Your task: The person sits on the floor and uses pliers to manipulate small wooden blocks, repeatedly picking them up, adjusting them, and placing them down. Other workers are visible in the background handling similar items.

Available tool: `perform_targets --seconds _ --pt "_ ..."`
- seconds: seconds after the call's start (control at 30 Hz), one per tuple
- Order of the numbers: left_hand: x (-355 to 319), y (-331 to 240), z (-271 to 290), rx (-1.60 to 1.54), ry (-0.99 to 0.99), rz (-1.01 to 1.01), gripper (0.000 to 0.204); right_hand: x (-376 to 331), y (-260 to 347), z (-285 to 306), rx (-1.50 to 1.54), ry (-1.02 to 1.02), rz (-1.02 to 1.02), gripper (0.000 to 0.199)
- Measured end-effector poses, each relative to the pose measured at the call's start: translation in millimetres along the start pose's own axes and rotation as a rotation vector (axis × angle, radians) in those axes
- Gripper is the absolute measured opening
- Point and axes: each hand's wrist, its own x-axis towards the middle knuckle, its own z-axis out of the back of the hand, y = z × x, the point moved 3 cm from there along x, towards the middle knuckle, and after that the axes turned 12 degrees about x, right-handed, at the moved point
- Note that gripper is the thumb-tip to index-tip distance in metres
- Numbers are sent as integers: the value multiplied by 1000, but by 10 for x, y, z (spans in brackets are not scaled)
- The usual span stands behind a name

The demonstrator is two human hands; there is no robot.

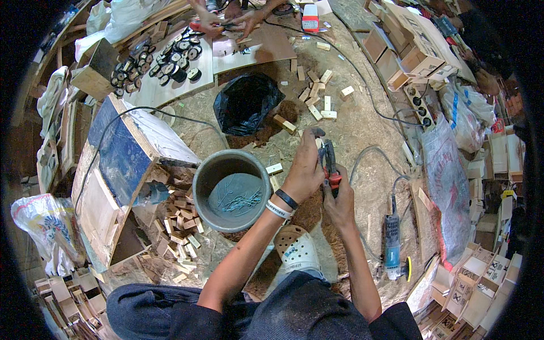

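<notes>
Woodworking workshop: sawdust-covered floor strewn with small wooden blocks, stacked wooden boxes, an angle grinder, a power strip and trailing cables.

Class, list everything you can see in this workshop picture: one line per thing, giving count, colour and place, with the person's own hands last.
bucket: one, grey, centre, holding thin bent nails
black bag: one, black, above the bucket
small wood blocks: many, pale, scattered upper centre
block pile: many, pale, left of the bucket
round discs: many, black, on a pale board upper left
blue-faced board: one, blue and wood, left
power tool: one, teal and grey, lower right on the floor
power strip: one, white, upper right
white shoe: one, white, below the hands
co-worker's hands: two, top edge
pliers: one, red-handled, in the right hand
left hand: one, wristbands on, fingers by the plier tip
right hand: one, gripping the plier handles
</notes>
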Motion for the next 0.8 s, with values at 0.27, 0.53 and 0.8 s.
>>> perform_targets --seconds 0.27,0.53,0.8 --pt "-34 -144 -50 24 5 79 62 -5 17 -24 -42 -7 31 48" --pt "-56 -89 -11 -54 3 130 65 -4 -167 44 10 -84 116 40" --pt "-46 54 56 102 -30 -93 60 -175 -417 181 434 -201 -199 29"
